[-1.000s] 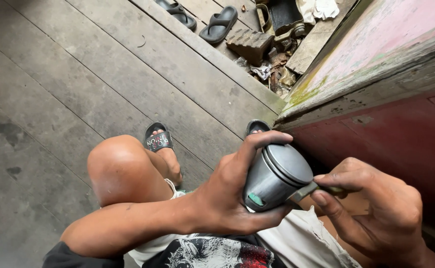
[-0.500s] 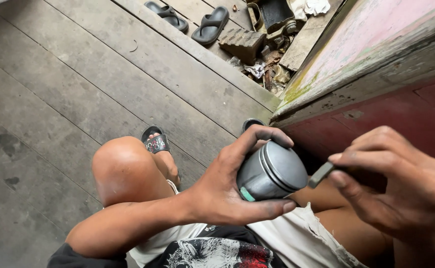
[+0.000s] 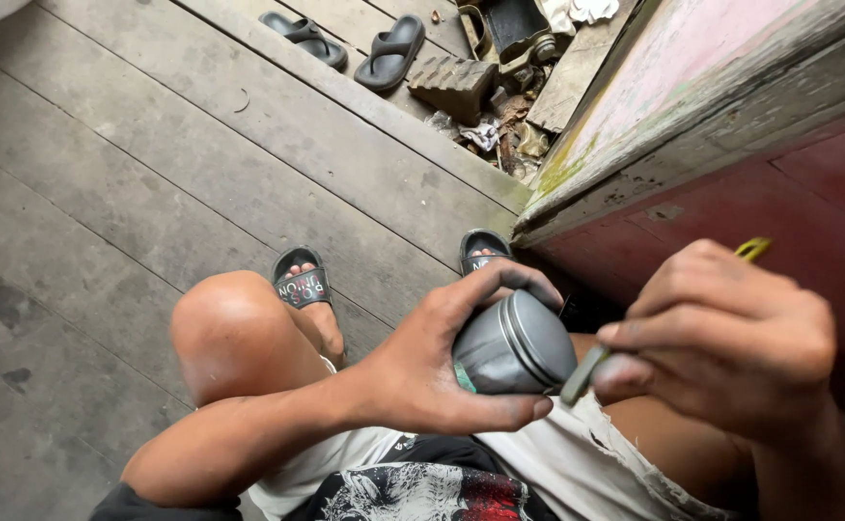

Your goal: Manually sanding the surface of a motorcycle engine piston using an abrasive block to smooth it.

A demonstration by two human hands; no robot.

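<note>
In the lower middle of the frame the left hand is wrapped around a small grey metal tin with a ribbed lid, thumb under it and fingers curled over the top, holding it above the lap. To its right, the right hand is closed in a pinch on a thin yellow-green flat tool, whose lower tip touches the rim of the lid and whose other end sticks out above the knuckles. At the top of the frame 2 dark rubber sandals lie on the grey wooden plank floor, well apart from the hands.
</note>
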